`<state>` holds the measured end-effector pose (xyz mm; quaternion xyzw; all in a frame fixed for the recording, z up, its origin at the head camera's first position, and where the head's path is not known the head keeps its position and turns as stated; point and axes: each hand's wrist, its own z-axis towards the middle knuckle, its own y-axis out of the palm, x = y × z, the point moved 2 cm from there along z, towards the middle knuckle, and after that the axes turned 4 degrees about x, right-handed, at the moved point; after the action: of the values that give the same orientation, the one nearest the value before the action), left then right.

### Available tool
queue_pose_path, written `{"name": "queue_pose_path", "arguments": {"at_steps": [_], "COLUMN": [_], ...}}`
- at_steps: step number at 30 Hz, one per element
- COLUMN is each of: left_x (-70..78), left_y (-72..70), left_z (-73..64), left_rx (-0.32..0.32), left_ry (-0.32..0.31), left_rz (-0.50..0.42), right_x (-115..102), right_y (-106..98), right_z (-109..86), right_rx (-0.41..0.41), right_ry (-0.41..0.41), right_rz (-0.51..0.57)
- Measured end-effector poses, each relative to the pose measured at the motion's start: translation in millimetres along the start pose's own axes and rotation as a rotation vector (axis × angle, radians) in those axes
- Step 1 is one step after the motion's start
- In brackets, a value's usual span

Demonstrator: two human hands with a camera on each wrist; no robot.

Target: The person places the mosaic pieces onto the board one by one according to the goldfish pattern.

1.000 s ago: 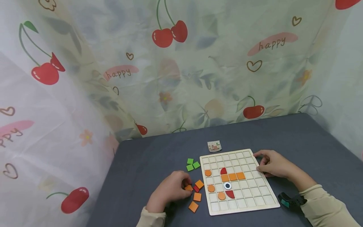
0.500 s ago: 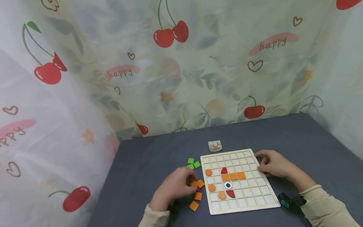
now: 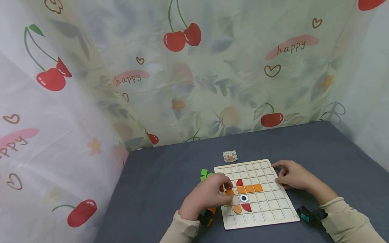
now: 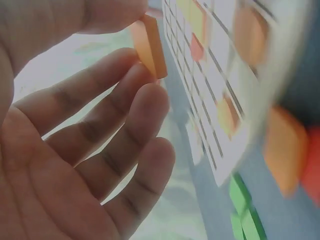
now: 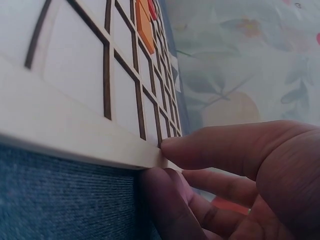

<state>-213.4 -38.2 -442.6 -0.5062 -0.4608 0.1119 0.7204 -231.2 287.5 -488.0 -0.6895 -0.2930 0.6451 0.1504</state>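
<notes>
My left hand (image 3: 208,194) is over the left side of the pale grid board (image 3: 278,205), pinching an orange square tile (image 4: 151,47) between thumb and fingertips. Its other fingers are spread loosely in the left wrist view. At the board's right edge, my right hand (image 3: 293,175) grips the rim, thumb and fingers to either side of it. Set in the grid are a row of orange squares (image 3: 249,189), two red quarter-circles (image 3: 247,207), a white eye disc (image 3: 243,198) and an orange disc (image 3: 237,209). The left hand hides other discs in the head view.
Green square tiles (image 3: 204,172) lie left of the board. Loose orange tiles (image 4: 286,150) and a red piece (image 4: 312,165) are beside its left edge, partly behind my left hand in the head view. A small pattern card (image 3: 230,156) lies beyond the board.
My left hand has picked up an orange tile from the loose pile and carried it right, over the board. The right hand stays at the board's edge.
</notes>
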Motion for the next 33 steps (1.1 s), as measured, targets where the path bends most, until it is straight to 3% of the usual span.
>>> {"name": "queue_pose_path", "arguments": {"at_steps": [6, 15, 23, 33], "left_x": [19.6, 40.9, 44.4, 44.6], "left_y": [16.4, 39.2, 50.6, 53.6], "left_z": [18.8, 39.2, 47.5, 49.0], "left_rx": [-0.003, -0.043, -0.088, -0.117], "left_ry": [0.093, 0.141, 0.119, 0.068], "left_rz": [0.031, 0.109, 0.196, 0.202], "right_x": [-2, -3, -3, -2], "right_y": [-1, -2, -1, -2], "right_z": [-0.6, -1.1, -0.4, -0.5], "right_rx": [-0.005, -0.01, -0.011, -0.007], "right_ry": [-0.005, -0.001, -0.014, -0.001], "right_rz": [0.009, 0.015, 0.015, 0.01]}}
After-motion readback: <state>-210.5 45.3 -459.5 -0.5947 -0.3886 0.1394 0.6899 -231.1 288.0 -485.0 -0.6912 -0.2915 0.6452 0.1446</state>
